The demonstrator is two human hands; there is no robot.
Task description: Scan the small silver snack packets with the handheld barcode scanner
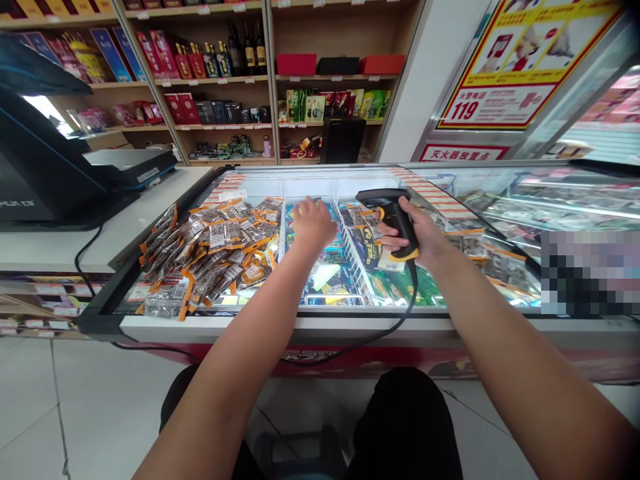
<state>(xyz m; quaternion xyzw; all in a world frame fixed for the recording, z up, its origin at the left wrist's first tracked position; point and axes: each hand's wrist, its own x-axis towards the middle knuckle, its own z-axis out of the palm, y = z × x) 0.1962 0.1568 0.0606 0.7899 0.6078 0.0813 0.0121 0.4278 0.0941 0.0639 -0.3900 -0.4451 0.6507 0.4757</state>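
My right hand (420, 230) is wrapped round the grip of a black and yellow barcode scanner (400, 220), held above the glass top of a chest freezer (310, 323). The scanner's head points left, and its cable hangs down over the freezer's front edge. Over the middle of the glass is my left hand (314, 223), its fingers loosely bent and a little apart, with nothing visible in them. To its left lies a large pile of small snack packets (220, 243), clear and brown with orange edges. More such packets (500, 263) lie to the right, beyond the scanner.
A white counter (175, 190) on the left carries a dark checkout terminal (45, 160). Behind the freezer stand shelves (215, 80) with bottles and boxes. Colourful packages (333, 277) lie in wire baskets under the glass. My knees are close to the freezer front.
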